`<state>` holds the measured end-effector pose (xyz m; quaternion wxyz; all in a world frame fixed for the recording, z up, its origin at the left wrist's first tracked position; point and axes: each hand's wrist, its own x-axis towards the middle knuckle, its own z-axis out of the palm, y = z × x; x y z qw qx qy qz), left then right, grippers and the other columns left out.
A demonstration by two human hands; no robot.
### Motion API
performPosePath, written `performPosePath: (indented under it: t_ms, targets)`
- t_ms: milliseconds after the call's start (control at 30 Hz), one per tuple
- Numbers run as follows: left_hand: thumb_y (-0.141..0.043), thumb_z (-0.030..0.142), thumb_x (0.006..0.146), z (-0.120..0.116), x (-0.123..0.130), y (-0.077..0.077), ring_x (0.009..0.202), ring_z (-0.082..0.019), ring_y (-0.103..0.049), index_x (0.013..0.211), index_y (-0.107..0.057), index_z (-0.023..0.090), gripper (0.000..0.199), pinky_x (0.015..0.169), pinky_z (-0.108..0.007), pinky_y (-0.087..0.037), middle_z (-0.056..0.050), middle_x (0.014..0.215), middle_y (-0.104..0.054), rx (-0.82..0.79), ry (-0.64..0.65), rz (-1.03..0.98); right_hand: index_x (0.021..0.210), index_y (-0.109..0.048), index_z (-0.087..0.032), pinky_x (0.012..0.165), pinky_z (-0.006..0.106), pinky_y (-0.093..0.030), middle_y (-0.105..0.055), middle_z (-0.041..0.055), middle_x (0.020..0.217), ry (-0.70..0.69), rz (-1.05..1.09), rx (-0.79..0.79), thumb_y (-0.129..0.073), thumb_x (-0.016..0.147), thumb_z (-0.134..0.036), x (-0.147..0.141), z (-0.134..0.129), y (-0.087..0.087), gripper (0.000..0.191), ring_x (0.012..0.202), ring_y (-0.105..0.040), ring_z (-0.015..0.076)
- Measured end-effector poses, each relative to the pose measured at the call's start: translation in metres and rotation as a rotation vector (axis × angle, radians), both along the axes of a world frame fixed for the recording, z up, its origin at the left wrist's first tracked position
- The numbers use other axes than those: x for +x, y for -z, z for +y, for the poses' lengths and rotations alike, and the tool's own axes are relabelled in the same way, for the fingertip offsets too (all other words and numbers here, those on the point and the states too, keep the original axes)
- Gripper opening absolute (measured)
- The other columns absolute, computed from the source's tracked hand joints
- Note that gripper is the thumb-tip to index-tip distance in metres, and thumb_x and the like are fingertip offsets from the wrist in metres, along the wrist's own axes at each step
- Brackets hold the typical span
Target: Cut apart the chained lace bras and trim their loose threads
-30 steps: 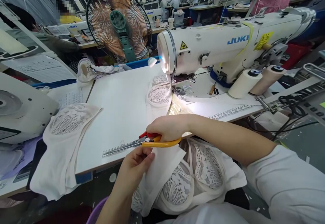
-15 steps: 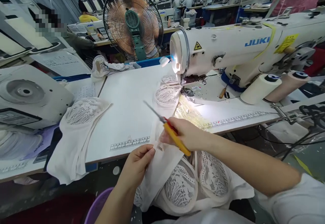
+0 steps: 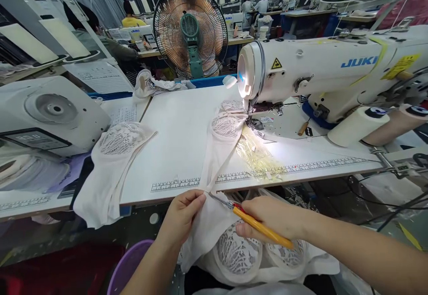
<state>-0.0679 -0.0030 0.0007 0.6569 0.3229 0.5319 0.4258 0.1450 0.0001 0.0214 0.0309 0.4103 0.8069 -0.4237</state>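
- While I am watching from afar, one pale machine head (image 3: 50, 112) is standing at far left, and one lace-topped white piece (image 3: 117, 152) is draping over the front edge of the table (image 3: 174, 130).
- Below, one purple bucket (image 3: 129, 263) is sitting left of the lap.
- My left hand (image 3: 182, 217) is pinching the white garment (image 3: 207, 230) between thumb and forefinger at the table's edge, much as half a second ago.
- The garment is hanging from that pinch toward the lap, where I am counting two lace cups (image 3: 239, 248).
- Above, one lace panel (image 3: 225, 127) is lying under the needle, its cloth running down to the same pinch.
- My right hand (image 3: 270, 217) is closing around one pair of orange-handled scissors (image 3: 267, 230); the blades are no longer pointing up over the table but reaching left, their tip ending just beside the left fingertips. I cannot tell whether they are parting.
- At right, one JUKI sewing machine (image 3: 321, 67) is standing behind two thread cones (image 3: 357, 127).
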Motion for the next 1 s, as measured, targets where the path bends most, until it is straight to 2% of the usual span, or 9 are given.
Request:
performPosePath:
  t_ms: [200,400,500,600,667,733,800,900,1000]
  targets:
    - [-0.077,0.032,0.057,-0.001,-0.002,0.007,0.05,-0.009,-0.047,0.057,-0.065,0.015,0.02,0.05,-0.018,-0.036,0.002,0.052,-0.059,0.014,0.007,0.017,0.07,-0.049,-0.018,0.047,0.026,-0.033,-0.058,0.0059,0.065,0.039,-0.091,-0.004,-0.043,0.079,-0.061,-0.011,0.001,-0.013,0.045,0.053,-0.052,0.0177]
    - [-0.076,0.033,0.057,-0.002,0.0,0.005,0.048,-0.009,-0.042,0.052,-0.061,0.014,0.024,0.049,-0.019,-0.034,0.002,0.048,-0.054,0.036,0.012,0.019,0.069,-0.051,-0.018,0.048,0.026,-0.032,-0.057,0.0055,0.066,0.047,-0.117,0.065,-0.045,0.078,-0.063,-0.015,-0.001,-0.004,0.046,0.055,-0.051,0.0177]
    - [-0.075,0.033,0.056,-0.002,0.002,0.002,0.05,-0.009,-0.043,0.051,-0.061,0.014,0.024,0.051,-0.02,-0.035,0.002,0.049,-0.054,0.05,0.007,0.037,0.067,-0.048,-0.018,0.047,0.025,-0.031,-0.053,0.0025,0.061,0.098,-0.067,-0.003,-0.048,0.078,-0.058,-0.016,-0.002,0.005,0.042,0.052,-0.047,0.0149]
    - [-0.074,0.034,0.058,-0.004,0.002,0.001,0.051,-0.01,-0.044,0.054,-0.063,0.014,0.023,0.051,-0.021,-0.035,0.001,0.052,-0.056,0.065,0.025,0.075,0.065,-0.046,-0.018,0.046,0.023,-0.031,-0.049,-0.0008,0.057,0.194,0.01,-0.167,-0.052,0.077,-0.053,-0.013,-0.005,0.011,0.037,0.05,-0.043,0.0119]
    - [-0.073,0.035,0.06,-0.006,0.001,0.001,0.052,-0.011,-0.045,0.056,-0.065,0.014,0.023,0.051,-0.021,-0.035,0.0,0.054,-0.057,0.076,0.042,0.102,0.064,-0.045,-0.018,0.047,0.023,-0.031,-0.047,-0.0018,0.057,0.248,0.04,-0.215,-0.054,0.076,-0.052,-0.009,-0.007,0.012,0.037,0.05,-0.042,0.0113]
    - [-0.073,0.034,0.061,-0.011,0.001,0.001,0.054,-0.011,-0.047,0.061,-0.067,0.014,0.021,0.052,-0.021,-0.036,0.0,0.057,-0.059,0.103,0.055,0.144,0.063,-0.043,-0.019,0.048,0.023,-0.032,-0.047,-0.0018,0.058,0.28,0.035,-0.135,-0.055,0.075,-0.054,-0.004,-0.007,0.01,0.039,0.052,-0.042,0.012]
    - [-0.072,0.035,0.063,-0.018,0.003,0.0,0.052,-0.011,-0.047,0.075,-0.068,0.016,0.022,0.05,-0.02,-0.035,0.002,0.056,-0.058,0.162,0.069,0.199,0.063,-0.041,-0.019,0.051,0.025,-0.033,-0.048,-0.0012,0.061,0.32,0.04,-0.006,-0.059,0.07,-0.053,0.001,-0.007,0.004,0.039,0.056,-0.043,0.0133]
    - [-0.068,0.036,0.069,-0.032,0.013,-0.006,0.046,-0.011,-0.046,0.097,-0.059,0.021,0.033,0.045,-0.02,-0.033,0.004,0.053,-0.059,0.252,0.078,0.276,0.071,-0.044,-0.019,0.057,0.027,-0.038,-0.053,0.0015,0.073,0.427,0.265,0.086,-0.065,0.064,-0.044,0.004,-0.009,-0.006,0.033,0.064,-0.047,0.0157]
    - [-0.066,0.034,0.071,-0.046,0.031,-0.017,0.052,-0.014,-0.054,0.097,-0.054,0.023,0.031,0.048,-0.022,-0.037,0.001,0.06,-0.066,0.272,0.069,0.324,0.079,-0.049,-0.018,0.062,0.029,-0.042,-0.054,0.0036,0.08,0.432,0.569,0.092,-0.061,0.068,-0.034,0.001,-0.013,-0.012,0.023,0.07,-0.049,0.0164]
